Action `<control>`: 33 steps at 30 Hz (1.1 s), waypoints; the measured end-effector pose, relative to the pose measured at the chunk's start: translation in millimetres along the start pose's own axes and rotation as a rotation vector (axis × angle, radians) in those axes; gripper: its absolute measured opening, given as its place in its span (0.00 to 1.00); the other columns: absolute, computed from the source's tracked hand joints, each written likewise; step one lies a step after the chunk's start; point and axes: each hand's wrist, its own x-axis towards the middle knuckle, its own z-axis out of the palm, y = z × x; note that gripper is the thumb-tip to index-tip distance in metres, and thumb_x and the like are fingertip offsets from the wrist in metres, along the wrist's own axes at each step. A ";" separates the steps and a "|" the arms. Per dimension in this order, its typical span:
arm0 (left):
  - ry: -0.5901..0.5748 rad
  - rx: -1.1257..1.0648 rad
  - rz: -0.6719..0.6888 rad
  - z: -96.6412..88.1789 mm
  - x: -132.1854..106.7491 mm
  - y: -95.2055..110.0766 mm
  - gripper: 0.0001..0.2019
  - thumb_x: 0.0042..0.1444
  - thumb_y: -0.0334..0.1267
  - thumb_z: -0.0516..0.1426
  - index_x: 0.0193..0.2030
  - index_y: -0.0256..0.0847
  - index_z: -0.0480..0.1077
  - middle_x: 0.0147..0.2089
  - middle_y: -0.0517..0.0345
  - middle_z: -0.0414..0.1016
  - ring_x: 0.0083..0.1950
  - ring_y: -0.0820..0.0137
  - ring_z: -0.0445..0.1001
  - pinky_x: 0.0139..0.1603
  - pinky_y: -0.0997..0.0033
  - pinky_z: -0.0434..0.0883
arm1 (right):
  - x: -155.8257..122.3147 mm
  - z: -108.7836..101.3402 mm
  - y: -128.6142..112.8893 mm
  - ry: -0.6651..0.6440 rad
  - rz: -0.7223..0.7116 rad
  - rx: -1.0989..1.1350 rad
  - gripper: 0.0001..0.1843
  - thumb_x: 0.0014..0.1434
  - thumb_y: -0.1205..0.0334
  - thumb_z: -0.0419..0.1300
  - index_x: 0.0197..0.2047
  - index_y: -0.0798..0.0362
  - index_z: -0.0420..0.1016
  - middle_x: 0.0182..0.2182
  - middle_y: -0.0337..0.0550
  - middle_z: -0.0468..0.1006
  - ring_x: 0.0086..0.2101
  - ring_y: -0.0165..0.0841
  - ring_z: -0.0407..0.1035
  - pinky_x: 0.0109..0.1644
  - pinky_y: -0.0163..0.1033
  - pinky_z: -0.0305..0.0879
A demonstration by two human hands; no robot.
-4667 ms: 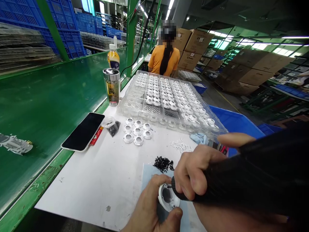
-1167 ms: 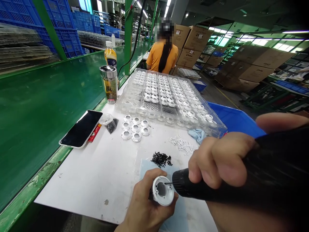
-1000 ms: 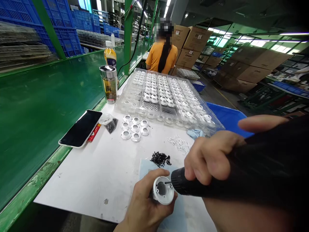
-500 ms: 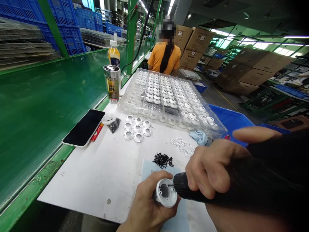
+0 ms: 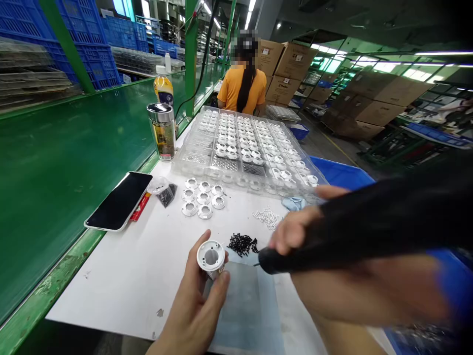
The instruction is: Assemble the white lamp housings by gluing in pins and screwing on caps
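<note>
My left hand (image 5: 195, 310) is wrapped round a small white cylindrical housing (image 5: 212, 269), whose round opening with small holes faces up toward me. In my right hand (image 5: 297, 229) is a black electric screwdriver (image 5: 351, 234), blurred by motion. Its thin bit points left, apart from the housing. Between the two hands and a little beyond lies a pile of small black screws (image 5: 241, 245). Small white pin-like parts (image 5: 266, 217) are scattered behind the screwdriver tip. Several silvery-white rings (image 5: 189, 209) lie in rows farther off. A pale blue sheet (image 5: 247, 305) is spread under the work.
Clear compartment trays (image 5: 207, 171) with many white parts stand at the back. A phone (image 5: 120, 201), a small bag of dark bits (image 5: 167, 195) and a glass tumbler (image 5: 162, 133) line the left. A blue cloth (image 5: 293, 203) lies near a blue bin (image 5: 340, 172). A person in orange (image 5: 236, 88) sits ahead.
The screwdriver bit has come out of the housing and the tool has drawn away to the right. My left hand has moved the housing left and up, tilting its opening upward.
</note>
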 end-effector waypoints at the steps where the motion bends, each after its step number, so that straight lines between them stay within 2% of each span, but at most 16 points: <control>1: 0.013 -0.026 -0.008 -0.8 1.8 -0.3 0.34 0.65 0.50 0.59 0.74 0.52 0.51 0.54 0.54 0.76 0.56 0.62 0.74 0.63 0.61 0.66 | 0.5 2.7 9.5 0.012 -0.001 0.013 0.33 0.51 0.28 0.62 0.49 0.44 0.78 0.22 0.41 0.76 0.20 0.39 0.67 0.23 0.45 0.66; 3: 0.037 -0.018 -0.017 -1.8 6.2 -1.4 0.34 0.60 0.48 0.64 0.70 0.49 0.59 0.51 0.55 0.78 0.54 0.61 0.76 0.60 0.61 0.69 | 0.4 6.9 28.7 0.032 -0.015 0.019 0.32 0.52 0.32 0.62 0.49 0.48 0.77 0.21 0.40 0.76 0.19 0.37 0.66 0.23 0.43 0.64; 6: 0.066 0.102 0.025 -1.5 11.2 1.5 0.21 0.55 0.46 0.68 0.54 0.42 0.74 0.47 0.53 0.81 0.50 0.59 0.77 0.51 0.65 0.73 | -0.8 8.0 50.0 0.032 -0.020 0.015 0.31 0.54 0.33 0.61 0.49 0.50 0.75 0.20 0.38 0.75 0.19 0.36 0.65 0.24 0.42 0.62; 9: 0.085 0.201 0.108 1.7 13.8 9.9 0.12 0.59 0.45 0.64 0.46 0.43 0.73 0.40 0.58 0.79 0.42 0.65 0.76 0.42 0.70 0.71 | -0.7 6.7 57.9 0.022 -0.007 0.023 0.30 0.55 0.34 0.61 0.50 0.50 0.74 0.20 0.38 0.74 0.19 0.36 0.65 0.25 0.42 0.62; 12: 0.087 0.292 0.052 5.5 16.8 14.3 0.08 0.60 0.43 0.62 0.40 0.44 0.67 0.34 0.64 0.74 0.33 0.69 0.71 0.35 0.72 0.69 | 0.2 7.7 51.9 0.030 -0.009 0.029 0.30 0.55 0.35 0.61 0.49 0.51 0.75 0.20 0.39 0.75 0.19 0.36 0.65 0.24 0.42 0.62; 14: 0.025 0.335 -0.001 7.1 19.4 12.3 0.08 0.59 0.39 0.62 0.42 0.45 0.66 0.33 0.65 0.74 0.32 0.68 0.72 0.35 0.71 0.69 | 0.3 9.6 41.5 0.047 -0.011 0.059 0.30 0.55 0.34 0.60 0.49 0.50 0.75 0.20 0.40 0.75 0.20 0.37 0.66 0.24 0.43 0.64; 18: -0.089 0.396 0.015 10.5 23.2 4.1 0.14 0.58 0.35 0.63 0.49 0.46 0.67 0.42 0.60 0.80 0.41 0.63 0.77 0.41 0.67 0.70 | -1.1 12.9 16.9 -0.007 0.030 0.117 0.32 0.54 0.31 0.61 0.50 0.46 0.77 0.22 0.41 0.76 0.21 0.37 0.67 0.24 0.44 0.67; 24: -0.061 0.384 0.071 19.6 25.3 5.9 0.04 0.62 0.36 0.60 0.43 0.46 0.69 0.36 0.64 0.79 0.35 0.67 0.73 0.36 0.71 0.67 | 1.5 15.0 6.5 -0.023 0.023 0.122 0.31 0.52 0.32 0.65 0.50 0.45 0.79 0.23 0.42 0.77 0.21 0.38 0.67 0.25 0.45 0.67; 27: -0.029 0.379 0.099 22.2 25.9 9.0 0.03 0.62 0.34 0.59 0.42 0.45 0.69 0.34 0.64 0.77 0.33 0.68 0.72 0.34 0.73 0.66 | 5.2 14.4 9.0 -0.007 -0.027 0.110 0.31 0.54 0.31 0.62 0.51 0.45 0.78 0.23 0.41 0.76 0.21 0.37 0.67 0.24 0.44 0.68; 33: -0.065 0.354 0.143 22.8 24.2 6.5 0.05 0.61 0.33 0.58 0.44 0.44 0.71 0.35 0.63 0.78 0.34 0.68 0.72 0.35 0.73 0.67 | 6.5 17.6 8.7 0.007 -0.053 0.112 0.31 0.55 0.32 0.61 0.50 0.46 0.79 0.22 0.40 0.75 0.20 0.36 0.67 0.23 0.44 0.67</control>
